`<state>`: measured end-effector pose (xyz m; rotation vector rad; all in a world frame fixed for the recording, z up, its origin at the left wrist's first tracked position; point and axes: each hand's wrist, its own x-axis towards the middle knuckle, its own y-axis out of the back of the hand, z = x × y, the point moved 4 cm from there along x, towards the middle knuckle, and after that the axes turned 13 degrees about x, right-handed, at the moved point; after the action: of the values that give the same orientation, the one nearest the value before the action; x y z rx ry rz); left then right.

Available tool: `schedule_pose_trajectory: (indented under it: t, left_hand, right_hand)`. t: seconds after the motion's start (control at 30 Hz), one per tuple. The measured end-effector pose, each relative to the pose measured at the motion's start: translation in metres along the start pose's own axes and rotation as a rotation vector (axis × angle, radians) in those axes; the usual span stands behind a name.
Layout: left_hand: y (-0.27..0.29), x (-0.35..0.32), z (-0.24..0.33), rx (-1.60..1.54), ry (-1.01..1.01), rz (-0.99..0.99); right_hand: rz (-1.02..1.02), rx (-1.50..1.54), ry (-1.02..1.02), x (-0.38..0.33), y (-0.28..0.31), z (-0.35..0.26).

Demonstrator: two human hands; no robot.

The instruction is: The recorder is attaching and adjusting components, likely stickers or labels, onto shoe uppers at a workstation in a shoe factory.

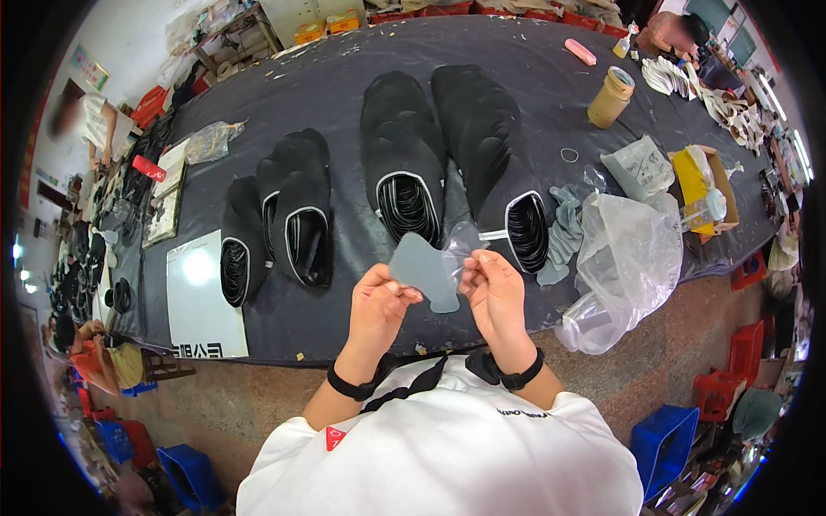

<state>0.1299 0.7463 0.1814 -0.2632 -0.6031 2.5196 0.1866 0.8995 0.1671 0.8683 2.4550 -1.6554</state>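
Note:
My left hand (380,301) pinches the left edge of a flat grey cut-out patch (420,262), held up above the table's near edge. At the patch's right side, my right hand (497,288) pinches a piece of clear film (465,239); how far the two are joined I cannot tell. Just beyond my hands lie two long stacks of nested black shoe uppers (397,120) with white-edged openings facing me. Shorter stacks of black uppers (297,206) sit to the left. A pile of similar grey pieces (564,230) is right of my right hand.
A crumpled clear plastic bag (632,258) hangs over the near right edge. Beyond it stand a yellow box (704,185) and a tan jar (612,98). A white board (206,297) lies at left. Other people (103,120) are around the dark table (344,335).

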Motion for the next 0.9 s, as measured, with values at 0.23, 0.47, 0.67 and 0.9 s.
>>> schedule_pose_trajectory:
  t: [0.23,0.47,0.67,0.9]
  left_hand:
    - [0.036,-0.002,0.001,-0.366,0.069,0.176]
    - [0.09,-0.018,0.008,-0.011,0.092,0.211]
    - [0.105,-0.022,0.0,-0.002,0.183,0.232]
    - [0.098,-0.016,0.003,0.09,0.249,0.134]
  right_hand:
    - [0.086,0.039,0.142,0.001,0.053,-0.024]
    - [0.597,-0.505,0.667,-0.044,0.207,-0.113]
    - [1.301,-1.06,0.853,-0.078,0.362,-0.194]
    - [0.848,-2.121,-0.08,-0.016,0.359,-0.151]
